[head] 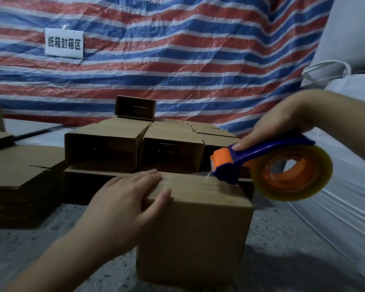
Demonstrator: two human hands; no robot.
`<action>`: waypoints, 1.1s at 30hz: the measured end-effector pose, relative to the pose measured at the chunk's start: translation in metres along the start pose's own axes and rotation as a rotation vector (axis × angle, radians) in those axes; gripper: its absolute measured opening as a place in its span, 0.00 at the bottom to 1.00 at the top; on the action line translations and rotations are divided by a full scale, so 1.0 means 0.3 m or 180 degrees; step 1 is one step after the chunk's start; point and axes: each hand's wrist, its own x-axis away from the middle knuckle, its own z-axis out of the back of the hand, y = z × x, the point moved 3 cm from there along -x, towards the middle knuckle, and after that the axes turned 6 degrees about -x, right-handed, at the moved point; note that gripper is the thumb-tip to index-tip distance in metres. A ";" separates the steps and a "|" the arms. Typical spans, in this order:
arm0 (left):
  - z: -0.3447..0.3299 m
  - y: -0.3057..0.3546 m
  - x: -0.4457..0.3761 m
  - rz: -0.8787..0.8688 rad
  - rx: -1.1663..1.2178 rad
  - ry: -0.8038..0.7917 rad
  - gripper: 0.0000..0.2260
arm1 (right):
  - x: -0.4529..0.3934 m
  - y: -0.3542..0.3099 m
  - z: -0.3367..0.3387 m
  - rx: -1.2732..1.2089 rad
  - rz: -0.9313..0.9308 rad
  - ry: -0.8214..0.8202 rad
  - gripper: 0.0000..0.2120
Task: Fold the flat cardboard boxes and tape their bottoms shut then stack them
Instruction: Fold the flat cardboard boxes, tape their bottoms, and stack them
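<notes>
Your left hand [126, 197] presses flat on the box [194, 228]; right hand [282, 123] grips the tape dispenser [261, 165]. Ease off, and the flaps may spring, wrinkling the tape.

The left hand [126, 199] lies flat, palm down, fingers straight and together pointing toward two o'clock, thumb spread toward three. The right hand [278, 125] reaches in from three o'clock, fingers curled in a grip, forefinger stretched toward nine.

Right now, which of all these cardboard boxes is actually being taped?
The nearest box, standing alone: the left hand presses its top while the tape dispenser runs across it.
</notes>
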 end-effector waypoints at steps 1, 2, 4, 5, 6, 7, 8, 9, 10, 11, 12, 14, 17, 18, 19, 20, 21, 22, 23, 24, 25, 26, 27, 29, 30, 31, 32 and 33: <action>0.010 0.002 -0.003 -0.0045 -0.0063 -0.0029 0.39 | -0.005 0.017 -0.010 0.0021 -0.0023 -0.0017 0.54; 0.023 0.005 -0.007 -0.0092 -0.0154 -0.0056 0.40 | -0.011 0.026 -0.021 0.0050 -0.0023 -0.0037 0.55; 0.048 0.016 -0.020 -0.0211 -0.0392 -0.0139 0.40 | -0.022 0.028 -0.045 0.0116 -0.0009 -0.0047 0.54; 0.056 0.026 -0.030 -0.0293 -0.0543 -0.0196 0.39 | -0.024 0.025 -0.053 0.0136 0.0003 -0.0025 0.52; 0.062 0.039 -0.044 -0.0384 -0.0702 -0.0232 0.39 | -0.025 0.021 -0.056 0.0153 0.0017 0.0000 0.51; 0.064 0.054 -0.060 -0.0467 -0.0863 -0.0256 0.40 | -0.024 0.016 -0.055 0.0166 0.0023 0.0025 0.50; 0.064 0.074 -0.078 -0.0529 -0.0987 -0.0281 0.43 | -0.022 0.012 -0.055 0.0168 0.0017 0.0052 0.48; 0.056 0.095 -0.094 -0.0550 -0.1032 -0.0342 0.46 | -0.020 0.008 -0.054 0.0164 0.0003 0.0072 0.46; 0.042 0.115 -0.106 -0.0555 -0.0986 -0.0466 0.48 | -0.021 0.005 -0.053 0.0160 -0.0008 0.0071 0.45; 0.024 0.135 -0.113 -0.0583 -0.0881 -0.0627 0.49 | -0.023 0.003 -0.052 0.0161 -0.0011 0.0053 0.44; 0.008 0.154 -0.114 -0.0637 -0.0784 -0.0779 0.50 | -0.026 0.004 -0.052 0.0161 -0.0002 0.0029 0.43; -0.018 0.167 -0.115 -0.0749 -0.0756 -0.0872 0.49 | -0.035 0.015 -0.050 0.0144 0.0037 -0.0029 0.44; -0.037 0.159 -0.118 -0.0897 -0.0924 -0.0700 0.51 | -0.051 0.038 -0.046 0.0067 0.0092 -0.0212 0.45; -0.037 0.157 -0.121 -0.0922 -0.0927 -0.0689 0.52 | -0.058 0.044 -0.044 0.0046 0.0108 -0.0265 0.44; -0.039 0.158 -0.125 -0.0942 -0.0922 -0.0696 0.53 | -0.063 0.050 -0.039 0.0029 0.0125 -0.0293 0.43; -0.041 0.156 -0.127 -0.0944 -0.0934 -0.0729 0.53 | -0.068 0.058 -0.034 0.0027 0.0140 -0.0301 0.42; -0.043 0.155 -0.125 -0.0947 -0.0949 -0.0769 0.54 | -0.069 0.068 -0.025 0.0049 0.0149 -0.0308 0.40; -0.036 0.161 -0.124 -0.0934 -0.0952 -0.0792 0.54 | -0.069 0.081 -0.017 0.0081 0.0146 -0.0326 0.38; -0.034 0.161 -0.120 -0.0916 -0.0926 -0.0795 0.54 | -0.065 0.098 -0.011 0.0096 0.0123 -0.0357 0.37; -0.034 0.156 -0.115 -0.0898 -0.0897 -0.0750 0.53 | -0.060 0.116 -0.008 0.0096 0.0088 -0.0397 0.35; -0.029 0.154 -0.115 -0.0962 -0.0908 -0.0656 0.52 | -0.055 0.132 -0.012 0.0109 0.0059 -0.0442 0.35; -0.011 0.157 -0.117 -0.0872 -0.0960 -0.0834 0.49 | -0.054 0.146 -0.017 0.0162 0.0058 -0.0479 0.37; 0.012 0.167 -0.122 -0.0760 -0.0958 -0.0887 0.47 | -0.057 0.158 -0.025 0.0234 0.0068 -0.0493 0.42; 0.006 0.175 -0.123 -0.0872 -0.0852 -0.0743 0.48 | -0.072 0.171 -0.046 0.0310 0.0095 -0.0476 0.49; -0.015 0.175 -0.117 -0.0875 -0.0766 -0.0828 0.51 | -0.079 0.173 -0.056 0.0300 0.0124 -0.0475 0.49; -0.021 0.180 -0.115 -0.0768 -0.0763 -0.1177 0.52 | -0.083 0.173 -0.062 0.0272 0.0149 -0.0488 0.47; -0.015 0.193 -0.129 -0.0695 -0.0831 -0.1319 0.52 | -0.085 0.173 -0.066 0.0234 0.0158 -0.0498 0.44; -0.015 0.209 -0.145 -0.0679 -0.0891 -0.1296 0.52 | -0.083 0.172 -0.069 0.0200 0.0150 -0.0495 0.41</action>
